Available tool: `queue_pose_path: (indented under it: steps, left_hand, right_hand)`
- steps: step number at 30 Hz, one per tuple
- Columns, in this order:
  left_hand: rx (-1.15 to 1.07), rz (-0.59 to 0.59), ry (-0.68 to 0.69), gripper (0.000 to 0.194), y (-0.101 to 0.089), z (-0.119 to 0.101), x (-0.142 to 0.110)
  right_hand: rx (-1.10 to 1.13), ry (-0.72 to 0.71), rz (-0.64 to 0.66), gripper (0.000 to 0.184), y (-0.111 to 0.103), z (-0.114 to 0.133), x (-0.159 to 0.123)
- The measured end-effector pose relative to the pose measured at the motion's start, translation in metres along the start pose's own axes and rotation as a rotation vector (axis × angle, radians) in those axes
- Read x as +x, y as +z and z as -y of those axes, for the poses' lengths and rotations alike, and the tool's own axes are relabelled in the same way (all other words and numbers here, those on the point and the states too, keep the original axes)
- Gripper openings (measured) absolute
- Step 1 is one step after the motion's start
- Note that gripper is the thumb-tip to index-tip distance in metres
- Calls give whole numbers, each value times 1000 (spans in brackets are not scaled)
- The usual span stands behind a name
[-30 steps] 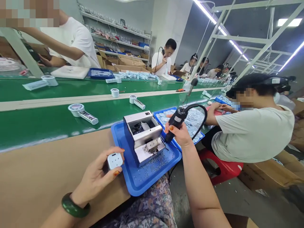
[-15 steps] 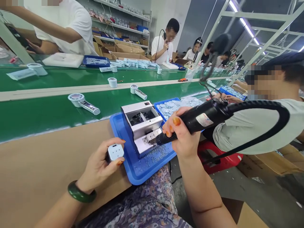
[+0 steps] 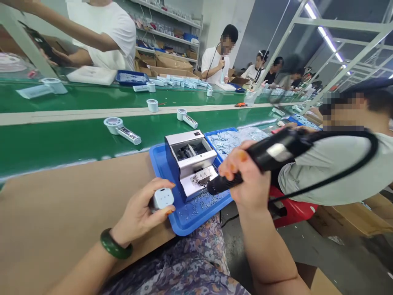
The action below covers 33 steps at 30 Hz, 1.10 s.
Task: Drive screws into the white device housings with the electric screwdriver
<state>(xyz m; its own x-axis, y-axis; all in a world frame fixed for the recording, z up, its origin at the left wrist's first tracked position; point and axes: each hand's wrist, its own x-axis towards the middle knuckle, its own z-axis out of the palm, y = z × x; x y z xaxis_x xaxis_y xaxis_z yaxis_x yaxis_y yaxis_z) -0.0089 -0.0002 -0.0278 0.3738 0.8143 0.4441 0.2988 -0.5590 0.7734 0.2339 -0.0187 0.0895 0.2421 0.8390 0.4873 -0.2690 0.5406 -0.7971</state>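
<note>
My left hand (image 3: 139, 213) is closed on a small white plastic part (image 3: 163, 198) with holes in its face, held above the brown bench edge. My right hand (image 3: 245, 180) grips a black electric screwdriver (image 3: 270, 153) lying nearly level, its tip (image 3: 211, 189) just right of the metal outlet of the silver screw feeder (image 3: 192, 162). The feeder stands in a blue tray (image 3: 187, 215) strewn with small screws. A black cable (image 3: 346, 170) loops from the driver's rear.
A green conveyor (image 3: 61, 141) runs behind the bench, carrying white round devices (image 3: 121, 129). A second blue tray (image 3: 229, 139) of white parts sits to the right. A seated person (image 3: 337, 164) works close at right; others stand across the belt.
My right hand has swung the screwdriver down from upright to nearly level and brought its tip to the feeder's outlet. My left hand keeps hold of the white part.
</note>
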Motion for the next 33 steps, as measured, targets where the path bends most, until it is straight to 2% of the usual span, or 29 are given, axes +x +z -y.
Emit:
queue_pose_path:
  steps: [3, 5, 9, 13, 18, 24, 29, 33]
  left_hand:
    - [-10, 16, 23, 36, 3, -8, 2]
    - [-3, 7, 32, 37, 3, -10, 1]
    - [3, 2, 43, 37, 1, -7, 0]
    - [-23, 14, 64, 35, 0, -3, 1]
    - [-29, -7, 87, 34, 0, -2, 0]
    - [-25, -16, 110, 33, 0, -1, -1]
    - [-15, -24, 151, 30, -2, 0, 0]
    - [20, -4, 183, 30, 1, -7, 1]
  right_hand:
    - [62, -38, 27, 27, 5, 23, -1]
    - [21, -75, 33, 28, 7, 27, 1]
    - [-84, -151, -53, 29, 2, 4, 5]
    - [-77, -98, -62, 30, -3, -20, 9]
    - [-125, -45, -31, 27, 4, -29, 13]
    - [-157, 38, -59, 23, 6, -34, 14]
    - [-126, 159, -41, 23, 0, -21, 11]
    - [140, 110, -68, 25, 6, 6, 4]
